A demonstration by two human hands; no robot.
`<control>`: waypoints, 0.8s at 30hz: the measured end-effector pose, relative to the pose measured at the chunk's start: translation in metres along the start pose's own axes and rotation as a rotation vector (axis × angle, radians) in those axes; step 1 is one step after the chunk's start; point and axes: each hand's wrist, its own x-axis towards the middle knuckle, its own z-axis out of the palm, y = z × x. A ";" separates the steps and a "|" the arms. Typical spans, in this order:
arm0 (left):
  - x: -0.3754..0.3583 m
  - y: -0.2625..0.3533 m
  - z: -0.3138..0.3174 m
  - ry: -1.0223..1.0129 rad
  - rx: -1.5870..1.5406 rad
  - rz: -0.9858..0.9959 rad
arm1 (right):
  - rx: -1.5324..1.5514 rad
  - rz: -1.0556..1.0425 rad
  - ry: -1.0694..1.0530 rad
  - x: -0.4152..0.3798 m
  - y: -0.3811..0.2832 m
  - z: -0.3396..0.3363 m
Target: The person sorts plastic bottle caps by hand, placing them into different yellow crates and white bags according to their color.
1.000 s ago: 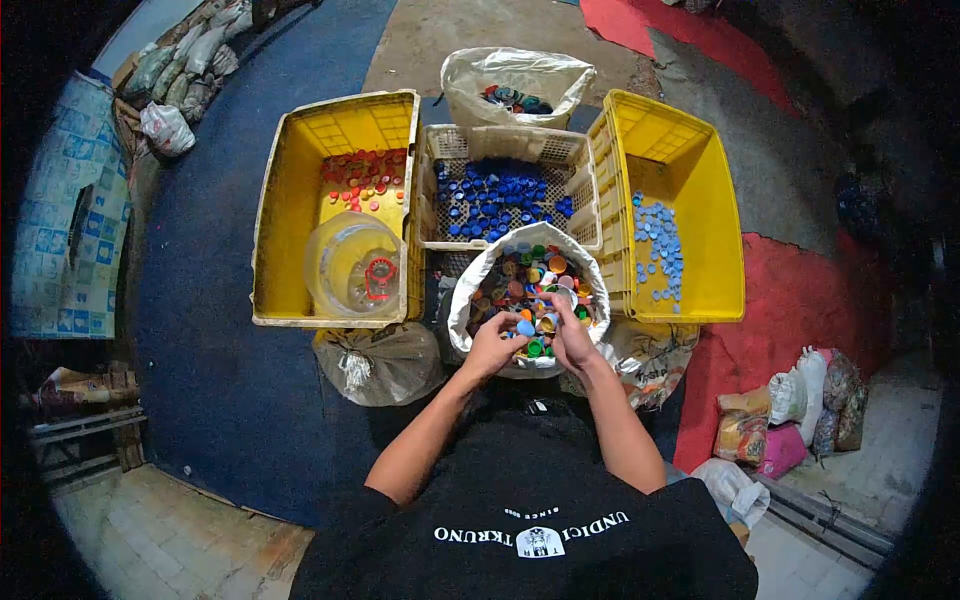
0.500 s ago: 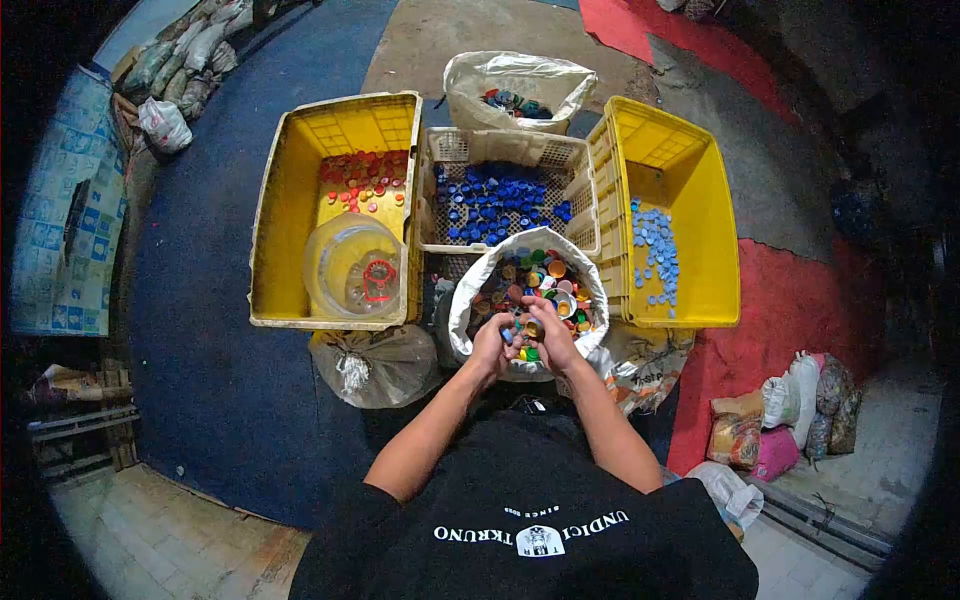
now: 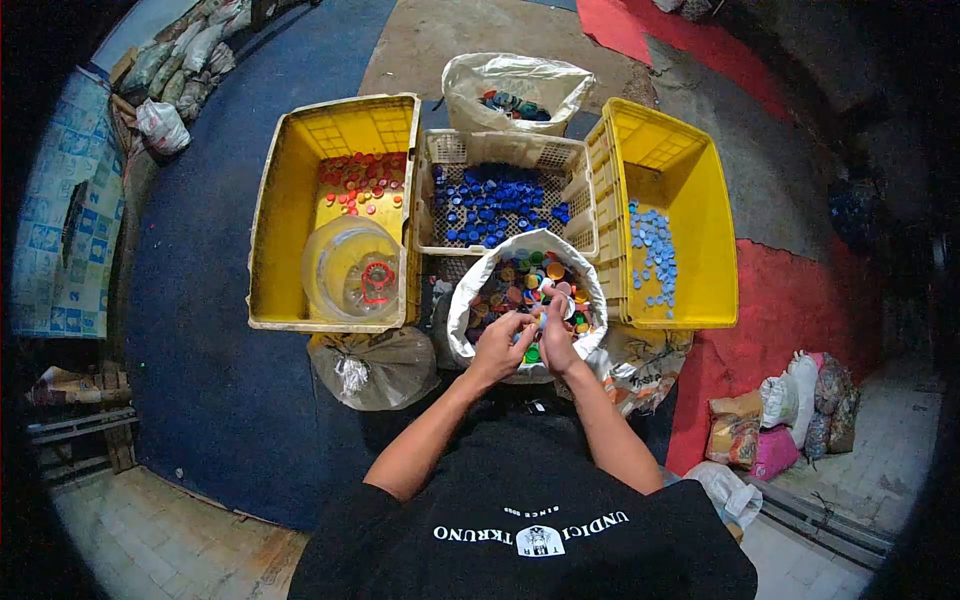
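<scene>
Caps (image 3: 556, 271) crowd our white sack (image 3: 461, 318); over its mouth, our left hand (image 3: 500, 347) and right hand (image 3: 558, 342) meet around a blue cap (image 3: 543, 321), though we cannot tell whether the fingers clamp it. Probably it's light, stiff, slippery; we'd pinch its rim.

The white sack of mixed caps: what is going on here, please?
A person's left hand and right hand are close together over the white sack of mixed caps; what they hold is hard to tell. Dark blue caps lie in the white crate, red caps in the left yellow bin, and light blue caps in the right yellow bin.
</scene>
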 end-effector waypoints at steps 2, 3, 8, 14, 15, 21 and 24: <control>0.002 -0.004 0.000 -0.040 -0.010 -0.012 | -0.200 -0.052 -0.027 -0.001 0.005 -0.004; 0.002 -0.008 0.000 -0.061 -0.052 -0.059 | -0.398 -0.101 -0.054 -0.002 0.007 -0.006; 0.001 -0.015 0.000 0.049 -0.325 -0.188 | -0.391 -0.257 0.000 -0.004 0.019 -0.005; 0.003 -0.039 -0.009 0.096 -0.222 -0.352 | 0.016 0.161 0.145 -0.001 -0.004 -0.013; 0.001 -0.042 -0.009 0.054 -0.099 -0.362 | 0.106 0.221 0.210 -0.001 -0.008 -0.015; -0.002 -0.054 -0.010 -0.111 -0.033 -0.466 | 0.083 0.223 0.212 -0.003 -0.013 -0.026; 0.003 -0.030 -0.011 0.013 -0.981 -0.870 | -0.049 0.187 0.151 -0.003 -0.004 -0.017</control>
